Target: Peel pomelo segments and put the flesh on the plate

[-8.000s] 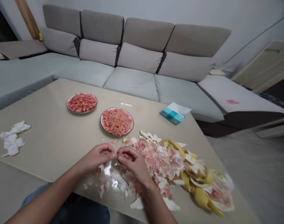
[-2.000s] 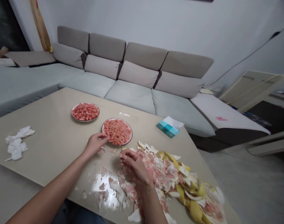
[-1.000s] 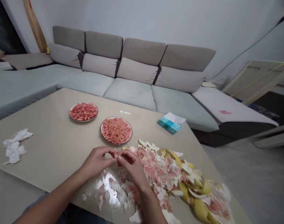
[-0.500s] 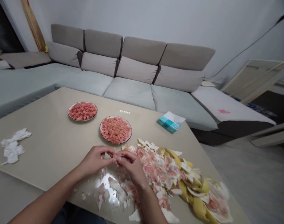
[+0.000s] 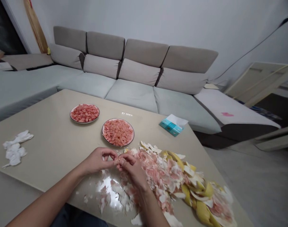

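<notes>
My left hand (image 5: pixel 99 160) and my right hand (image 5: pixel 132 167) meet fingertip to fingertip above the near part of the table. Both are closed in a pinch on a small pinkish piece of pomelo (image 5: pixel 118 160), mostly covered by the fingers. Just beyond them lies a dark-rimmed plate (image 5: pixel 102 135) heaped with pink pomelo flesh (image 5: pixel 117 131). Another plate (image 5: pixel 72 119) of redder pomelo flesh (image 5: pixel 85 113) stands farther back to the left. Under and right of my right hand spreads a pile of pink membranes and white pith (image 5: pixel 155 171), with yellow pomelo peel (image 5: pixel 202 212) at its right side.
A blue tissue pack (image 5: pixel 172 126) lies near the table's far right edge. Crumpled white tissues (image 5: pixel 15 153) lie at the left. Loose pith scraps (image 5: pixel 120 192) are scattered in front of me. A grey sofa (image 5: pixel 134 94) runs behind the table (image 5: pixel 49 126).
My fingers have shifted slightly around the pomelo piece, still pinched together. The whole view has moved a little; the plates and the peel pile stay in place.
</notes>
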The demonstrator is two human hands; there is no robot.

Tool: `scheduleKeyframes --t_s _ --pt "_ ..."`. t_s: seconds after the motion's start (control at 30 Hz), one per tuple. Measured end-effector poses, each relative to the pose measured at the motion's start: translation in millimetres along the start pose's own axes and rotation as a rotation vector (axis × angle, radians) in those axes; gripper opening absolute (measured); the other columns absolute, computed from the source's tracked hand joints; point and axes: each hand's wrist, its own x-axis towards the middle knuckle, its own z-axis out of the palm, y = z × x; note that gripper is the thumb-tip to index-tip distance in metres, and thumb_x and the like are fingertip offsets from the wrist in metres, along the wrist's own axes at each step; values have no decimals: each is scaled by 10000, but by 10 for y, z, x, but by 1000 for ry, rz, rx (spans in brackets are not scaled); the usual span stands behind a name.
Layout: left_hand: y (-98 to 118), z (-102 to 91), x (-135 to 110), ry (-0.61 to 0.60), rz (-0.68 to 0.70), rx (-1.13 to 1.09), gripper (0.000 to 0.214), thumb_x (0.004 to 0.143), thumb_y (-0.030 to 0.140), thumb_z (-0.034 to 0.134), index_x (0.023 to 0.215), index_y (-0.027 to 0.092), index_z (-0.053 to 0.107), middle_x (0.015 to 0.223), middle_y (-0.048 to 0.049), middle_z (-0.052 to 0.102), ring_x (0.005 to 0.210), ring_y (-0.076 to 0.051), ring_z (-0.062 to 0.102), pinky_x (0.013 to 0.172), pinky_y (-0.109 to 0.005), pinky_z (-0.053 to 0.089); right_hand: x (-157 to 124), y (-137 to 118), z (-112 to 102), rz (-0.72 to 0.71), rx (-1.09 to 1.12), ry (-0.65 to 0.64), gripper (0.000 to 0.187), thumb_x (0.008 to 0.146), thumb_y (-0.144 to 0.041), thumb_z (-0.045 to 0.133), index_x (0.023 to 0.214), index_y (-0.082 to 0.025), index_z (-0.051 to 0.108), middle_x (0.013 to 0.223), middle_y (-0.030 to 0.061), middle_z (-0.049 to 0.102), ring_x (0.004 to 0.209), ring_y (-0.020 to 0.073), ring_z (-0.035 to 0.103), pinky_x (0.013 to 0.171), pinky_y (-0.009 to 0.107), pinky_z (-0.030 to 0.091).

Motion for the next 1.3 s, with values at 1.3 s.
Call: scheduleKeyframes --t_s 1.3 --pt "-296 -515 495 455 -130 -123 343 689 424 658 909 163 696 880 -63 701 554 -144 574 402 -208 385 301 -151 62 -149 -218 204 262 699 -353 718 883 -178 657 731 35 695 708 186 657 718 317 522"
